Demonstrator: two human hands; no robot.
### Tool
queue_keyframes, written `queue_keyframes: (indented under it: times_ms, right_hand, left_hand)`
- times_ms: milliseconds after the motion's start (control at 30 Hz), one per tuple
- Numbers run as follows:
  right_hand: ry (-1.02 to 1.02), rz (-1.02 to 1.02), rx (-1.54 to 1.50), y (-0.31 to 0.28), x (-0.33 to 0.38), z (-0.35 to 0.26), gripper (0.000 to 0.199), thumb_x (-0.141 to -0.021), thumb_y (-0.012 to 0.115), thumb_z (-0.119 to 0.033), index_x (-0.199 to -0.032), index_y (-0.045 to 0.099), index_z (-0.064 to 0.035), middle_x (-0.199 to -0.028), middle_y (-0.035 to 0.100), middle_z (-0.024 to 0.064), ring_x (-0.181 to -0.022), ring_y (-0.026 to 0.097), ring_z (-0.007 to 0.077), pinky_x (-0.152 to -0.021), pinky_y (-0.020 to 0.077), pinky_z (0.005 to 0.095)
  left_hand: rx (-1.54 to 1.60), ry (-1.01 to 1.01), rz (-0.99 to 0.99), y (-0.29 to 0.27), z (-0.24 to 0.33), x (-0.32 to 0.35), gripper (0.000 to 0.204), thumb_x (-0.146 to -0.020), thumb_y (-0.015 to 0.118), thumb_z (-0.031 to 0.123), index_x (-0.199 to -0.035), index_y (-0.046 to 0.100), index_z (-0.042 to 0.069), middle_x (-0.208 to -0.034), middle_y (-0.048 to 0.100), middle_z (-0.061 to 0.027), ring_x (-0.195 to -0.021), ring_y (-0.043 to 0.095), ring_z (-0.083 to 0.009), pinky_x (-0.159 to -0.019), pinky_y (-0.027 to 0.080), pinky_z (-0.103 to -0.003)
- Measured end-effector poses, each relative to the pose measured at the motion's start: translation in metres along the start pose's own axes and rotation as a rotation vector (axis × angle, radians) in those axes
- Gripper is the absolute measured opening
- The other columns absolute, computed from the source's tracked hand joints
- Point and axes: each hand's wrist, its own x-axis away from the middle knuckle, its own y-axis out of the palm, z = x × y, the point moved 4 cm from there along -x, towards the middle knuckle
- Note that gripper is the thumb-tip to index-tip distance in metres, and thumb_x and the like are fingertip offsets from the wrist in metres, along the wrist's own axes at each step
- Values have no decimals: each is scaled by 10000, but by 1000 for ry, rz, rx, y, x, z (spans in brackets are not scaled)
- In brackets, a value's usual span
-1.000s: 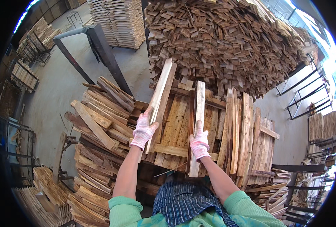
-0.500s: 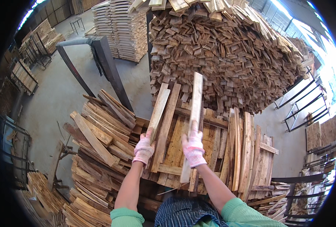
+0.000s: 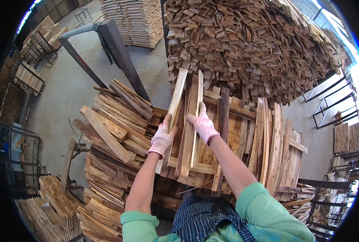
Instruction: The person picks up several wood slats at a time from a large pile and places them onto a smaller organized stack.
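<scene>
My left hand (image 3: 162, 140), in a pinkish-white work glove, is closed around the edge of a long narrow wooden board (image 3: 177, 94). Its far end points toward the big wood pile. My right hand (image 3: 204, 126), gloved alike, grips another pale board (image 3: 199, 86), tilted up on its narrow edge. Between the two hands a browner board (image 3: 191, 103) runs lengthwise, close against the right-hand board. Beneath them is a bed of planks (image 3: 205, 155) with gaps between. A dark bark-edged strip (image 3: 224, 117) lies just right of my right hand. The glove hides my right fingertips in part.
A huge pile of short wood pieces (image 3: 244, 48) rises directly ahead. Loose boards (image 3: 111, 133) heap up at the left, and more planks (image 3: 274, 141) stand close at the right. A dark metal frame (image 3: 123, 60) stands at the far left, before a stacked timber block (image 3: 135, 24).
The right-hand board has swung leftward and tipped onto its edge, nearer the left hand. My left hand has shifted slightly right with its board. The bark-edged strip is now uncovered. The view has moved.
</scene>
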Motion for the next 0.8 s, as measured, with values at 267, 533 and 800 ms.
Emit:
queue_keyframes:
  times_ms: [267,533,800]
  right_hand:
    - [-1,189,78,45,29,86,968,-937,639,-235,-1621,-47,-264,-1389,386,356,-1201,530,516,-1002,468,508]
    - [-61,126,-131,58,21,85,936,-924,574,-145,-1625,-40,-240,-1456,339,393,-1290,461,533,-1084,396,483]
    - [24,110,23,-35,80,22,922,-898,555,-23,-1624,22,-217,-1267,480,276,-787,616,296,-690,576,402]
  left_hand:
    - [-263,-54,-132,2,58,17,718,-981,545,314,-1603,191,247,-1388,411,-379,-1144,577,-520,-1021,473,-514]
    - [-52,161,53,34,16,18,527,-1053,469,338,-1562,353,264,-1390,414,-329,-1220,535,-496,-1030,468,-466]
    - [-725,-149,69,22,115,49,835,-887,606,626,-1577,303,266,-1604,241,-274,-1480,215,-491,-1142,261,-653]
